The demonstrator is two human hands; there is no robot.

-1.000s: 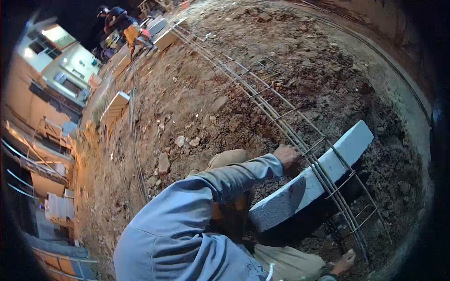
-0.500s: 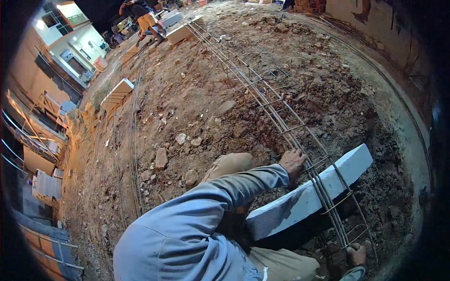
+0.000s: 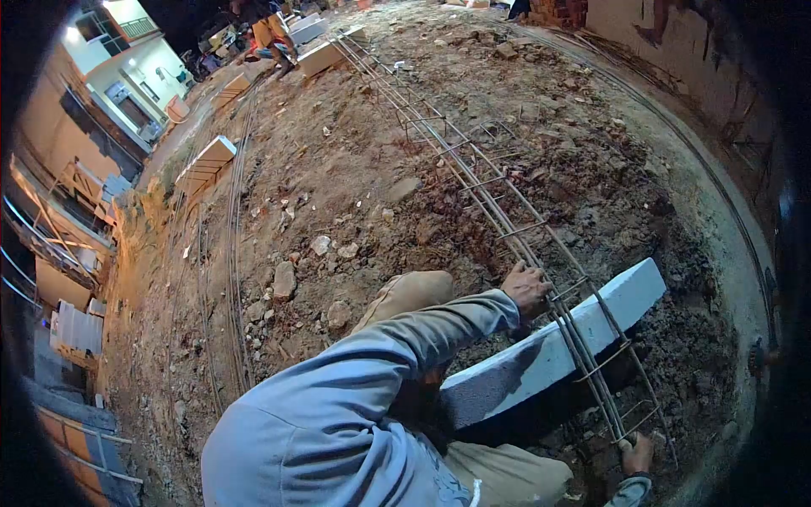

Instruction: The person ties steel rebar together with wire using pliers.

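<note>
A long rebar cage (image 3: 473,182) lies over the dug earth and crosses a pale concrete block (image 3: 515,372) that spans a dark trench. My left hand (image 3: 527,288), on a grey-blue sleeve, is closed around the cage's bars just beyond the block. My right hand (image 3: 635,452) grips the near end of the cage at the bottom edge of the view, with part of it cut off. My bent knee in tan trousers (image 3: 411,292) rests beside my left arm.
Loose stones (image 3: 284,279) and rubble cover the soil. More rebar (image 3: 234,253) lies along the left, next to a pale block (image 3: 205,163). Another person (image 3: 269,32) crouches far off at the top. A wall (image 3: 676,42) runs along the right.
The view has tilted and shifted. My right hand has come up from the bottom edge and closed on the cage's end. My left hand stays on the bars by the block.
</note>
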